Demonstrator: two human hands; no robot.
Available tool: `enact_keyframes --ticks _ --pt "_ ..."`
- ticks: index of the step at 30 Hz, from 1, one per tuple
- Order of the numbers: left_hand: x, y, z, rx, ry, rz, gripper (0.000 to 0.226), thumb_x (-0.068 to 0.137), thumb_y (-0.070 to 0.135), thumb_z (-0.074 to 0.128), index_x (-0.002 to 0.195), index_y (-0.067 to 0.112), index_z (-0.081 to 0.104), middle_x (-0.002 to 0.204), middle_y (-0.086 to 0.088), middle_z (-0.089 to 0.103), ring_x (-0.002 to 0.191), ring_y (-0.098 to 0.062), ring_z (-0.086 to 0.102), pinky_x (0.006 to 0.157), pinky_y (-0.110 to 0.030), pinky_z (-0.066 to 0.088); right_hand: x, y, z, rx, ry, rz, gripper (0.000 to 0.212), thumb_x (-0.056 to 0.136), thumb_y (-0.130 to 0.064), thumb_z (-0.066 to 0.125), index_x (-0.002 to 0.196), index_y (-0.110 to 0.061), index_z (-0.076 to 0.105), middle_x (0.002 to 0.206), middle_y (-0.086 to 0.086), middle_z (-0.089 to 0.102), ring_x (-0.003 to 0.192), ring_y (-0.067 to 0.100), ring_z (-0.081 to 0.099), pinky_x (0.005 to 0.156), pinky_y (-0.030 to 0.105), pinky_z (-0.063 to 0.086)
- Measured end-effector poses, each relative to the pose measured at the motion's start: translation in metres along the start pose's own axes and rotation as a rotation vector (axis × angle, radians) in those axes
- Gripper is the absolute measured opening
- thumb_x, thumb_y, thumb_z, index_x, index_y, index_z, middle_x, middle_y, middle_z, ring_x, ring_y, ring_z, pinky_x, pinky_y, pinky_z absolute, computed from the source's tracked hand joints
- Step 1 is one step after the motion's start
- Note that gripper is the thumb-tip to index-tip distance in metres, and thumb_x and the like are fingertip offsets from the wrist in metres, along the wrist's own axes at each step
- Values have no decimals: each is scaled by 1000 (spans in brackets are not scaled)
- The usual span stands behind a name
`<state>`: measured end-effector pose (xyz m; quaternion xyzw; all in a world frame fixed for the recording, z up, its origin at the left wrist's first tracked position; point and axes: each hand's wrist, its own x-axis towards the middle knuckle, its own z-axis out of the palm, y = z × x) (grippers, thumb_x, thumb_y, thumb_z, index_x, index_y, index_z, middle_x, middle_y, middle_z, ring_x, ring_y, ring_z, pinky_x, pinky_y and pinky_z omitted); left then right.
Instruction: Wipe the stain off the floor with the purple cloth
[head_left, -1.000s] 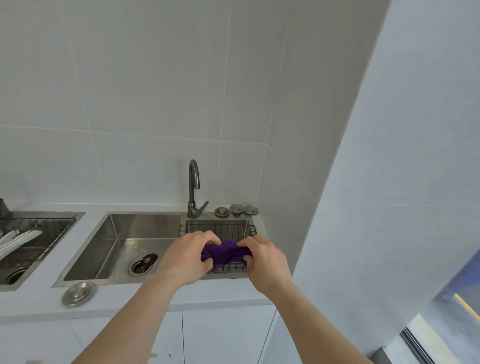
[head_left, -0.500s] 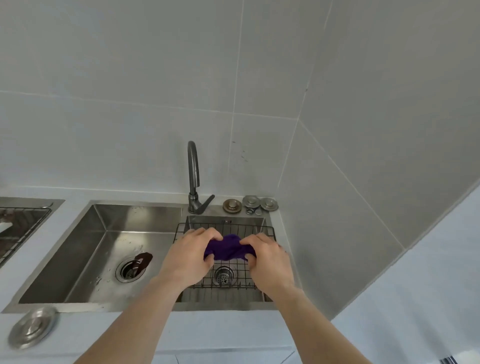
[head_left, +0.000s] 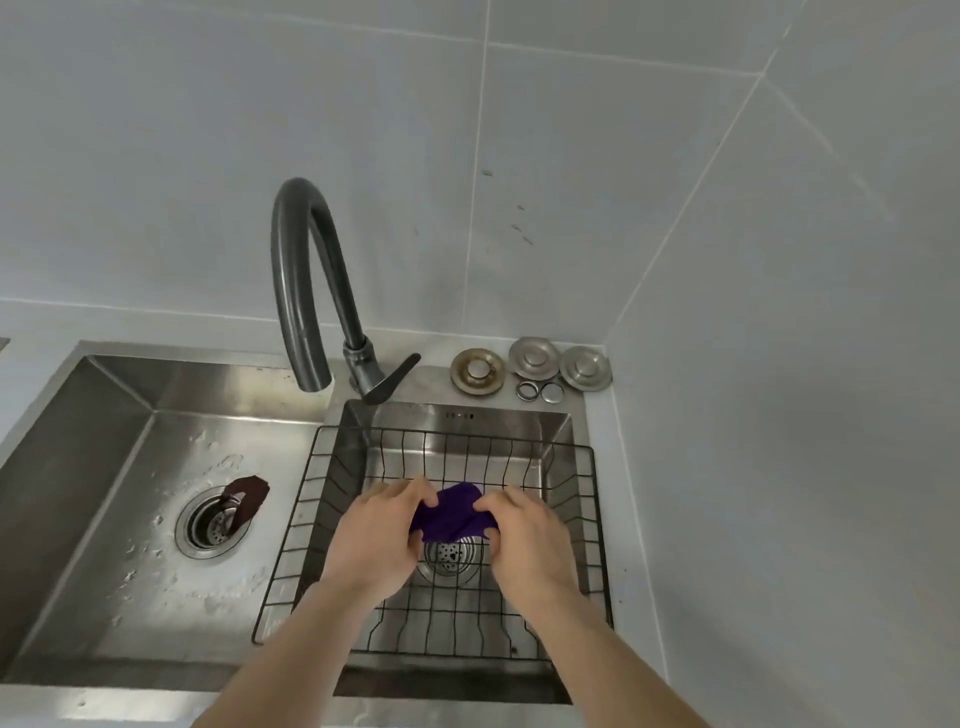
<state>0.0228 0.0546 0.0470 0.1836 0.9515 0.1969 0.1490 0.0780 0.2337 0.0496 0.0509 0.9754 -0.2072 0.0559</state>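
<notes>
While bunching purple cloth (head_left: 451, 513), 2 hands (head_left: 457, 540) curl.

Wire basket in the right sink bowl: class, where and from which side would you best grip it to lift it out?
Grip the wire basket by its top rim wire on the left and right sides, from above. The rim sits proud of the sink and is open, but both hands, holding the purple cloth, are busy.

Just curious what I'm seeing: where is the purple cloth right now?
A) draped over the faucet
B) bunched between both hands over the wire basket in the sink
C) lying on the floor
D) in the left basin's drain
B: the purple cloth is gripped between the left hand and right hand above the wire basket.
</notes>
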Motion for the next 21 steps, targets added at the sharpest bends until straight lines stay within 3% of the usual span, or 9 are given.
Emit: enact_keyframes --ticks 10,17,21 --pt "25 -12 46 100 -105 -43 48 88 7 63 131 26 56 129 8 62 118 -20 57 100 -33 48 20 25 53 -121 -112 -15 57 77 2 77 129 -16 67 122 4 68 116 26 61 94 42 57" --pt "25 -19 54 100 -144 -10 52 92 15 60 140 30 47 141 11 54 129 -15 53 105 -30 48 7 31 68 -122 -166 -14 62 93 -23 65 152 -18 43 151 5 51 147 28 39 118 47 39" --pt "19 -24 45 127 -182 24 68 96 36 57 156 34 25 163 11 34 150 -14 34 126 -32 25 5 30 60 -94 -199 20 61 100 -37 53 156 -23 34 161 4 38 153 29 26 125 47 27"
